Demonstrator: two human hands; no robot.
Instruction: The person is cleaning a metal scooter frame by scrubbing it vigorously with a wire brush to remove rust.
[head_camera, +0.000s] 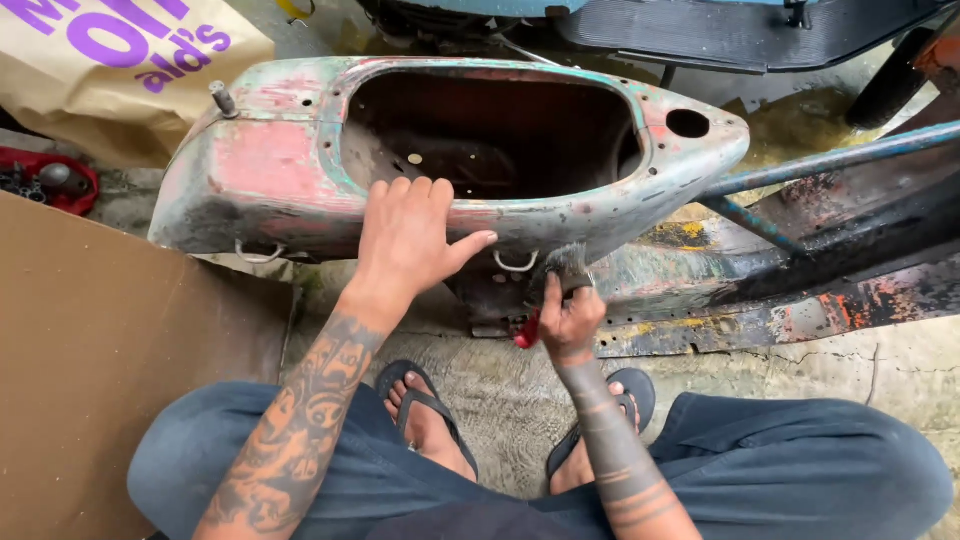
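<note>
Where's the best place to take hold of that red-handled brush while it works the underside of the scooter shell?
Probably by the red handle, coming from below on the near side, as the right hand does. The bristles point up against the scooter shell, so only the handle end is free. The left hand lies flat on the shell's side.

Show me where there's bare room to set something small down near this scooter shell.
Bare concrete floor lies right of the right knee, below the rusty frame rails. The cardboard sheet at left is bare too. It is crowded between the sandals, under both hands and the brush.
</note>
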